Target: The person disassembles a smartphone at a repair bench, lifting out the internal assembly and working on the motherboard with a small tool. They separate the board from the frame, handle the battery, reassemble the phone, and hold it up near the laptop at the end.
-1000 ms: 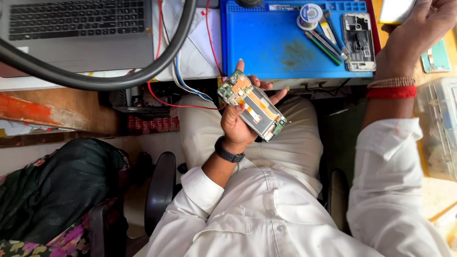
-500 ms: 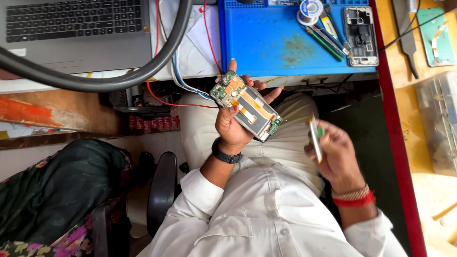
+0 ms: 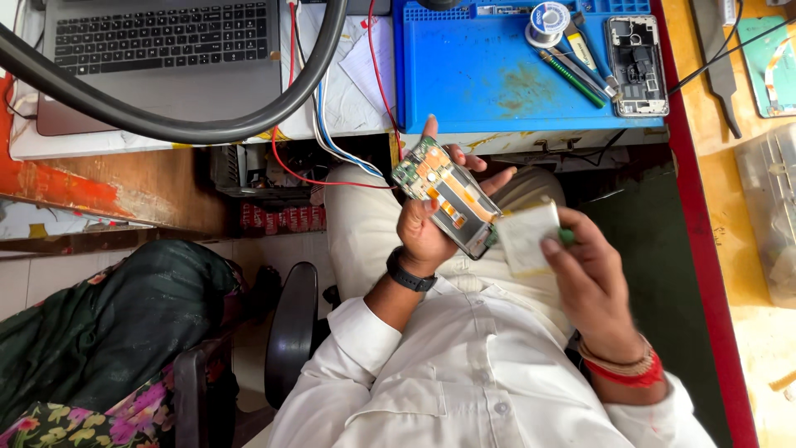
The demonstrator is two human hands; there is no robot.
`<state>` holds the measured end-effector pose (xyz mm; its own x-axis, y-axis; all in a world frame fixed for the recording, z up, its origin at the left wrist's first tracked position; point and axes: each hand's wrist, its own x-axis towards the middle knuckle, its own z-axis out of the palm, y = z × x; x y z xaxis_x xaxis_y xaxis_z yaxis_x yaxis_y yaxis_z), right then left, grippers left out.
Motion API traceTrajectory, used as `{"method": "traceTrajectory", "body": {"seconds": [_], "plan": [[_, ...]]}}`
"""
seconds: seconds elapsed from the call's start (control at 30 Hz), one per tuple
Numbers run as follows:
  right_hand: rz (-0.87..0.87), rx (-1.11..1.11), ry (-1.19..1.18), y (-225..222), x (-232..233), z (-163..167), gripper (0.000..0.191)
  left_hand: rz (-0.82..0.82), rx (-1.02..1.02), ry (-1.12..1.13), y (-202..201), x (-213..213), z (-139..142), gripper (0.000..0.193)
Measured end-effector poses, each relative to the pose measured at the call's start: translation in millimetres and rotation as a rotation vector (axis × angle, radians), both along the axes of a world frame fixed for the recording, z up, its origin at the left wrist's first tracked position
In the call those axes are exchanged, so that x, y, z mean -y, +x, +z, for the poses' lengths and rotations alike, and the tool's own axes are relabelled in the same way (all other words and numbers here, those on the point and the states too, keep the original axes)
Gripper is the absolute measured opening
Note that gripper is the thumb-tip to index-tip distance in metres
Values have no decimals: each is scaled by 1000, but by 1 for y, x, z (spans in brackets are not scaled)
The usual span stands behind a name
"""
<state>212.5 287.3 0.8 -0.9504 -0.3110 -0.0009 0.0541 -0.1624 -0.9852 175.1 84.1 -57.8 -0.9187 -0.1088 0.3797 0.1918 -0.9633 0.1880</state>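
Observation:
My left hand [image 3: 421,239], with a black watch on the wrist, holds an opened phone [image 3: 444,195] over my lap; its green circuit board and orange flex cables face up. My right hand [image 3: 590,282], wearing red thread bands, grips a flat whitish rectangular part [image 3: 526,237] with a green tool tip [image 3: 567,236] showing behind it. The part's edge touches the lower end of the phone. Both hands hang just below the front edge of the blue work mat [image 3: 481,79].
On the blue mat lie a second opened phone [image 3: 636,54], a solder spool [image 3: 547,18] and thin hand tools [image 3: 580,66]. A laptop [image 3: 157,50] and thick black hose [image 3: 207,124] are at left. A clear plastic box [image 3: 775,207] stands right; a black chair [image 3: 290,332] is below.
My right hand came down from the bench's far right corner to my lap, carrying the flat whitish part, and now holds it against the phone. My left hand stayed almost still.

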Motion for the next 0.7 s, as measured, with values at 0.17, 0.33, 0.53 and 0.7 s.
{"method": "traceTrajectory", "body": {"seconds": [0.17, 0.33, 0.53, 0.7], "plan": [[-69, -484, 576, -16, 51, 25, 25, -27, 13, -17, 4, -2, -1, 111], [-100, -388, 566, -25, 69, 26, 29, -34, 1, -9, -4, 8, -3, 113], [-72, -280, 559, -32, 74, 18, 29, -31, 5, -25, -10, 10, -6, 114], [-63, -338, 609, -34, 75, 15, 27, -23, -17, -52, -12, 9, -5, 113]]}}
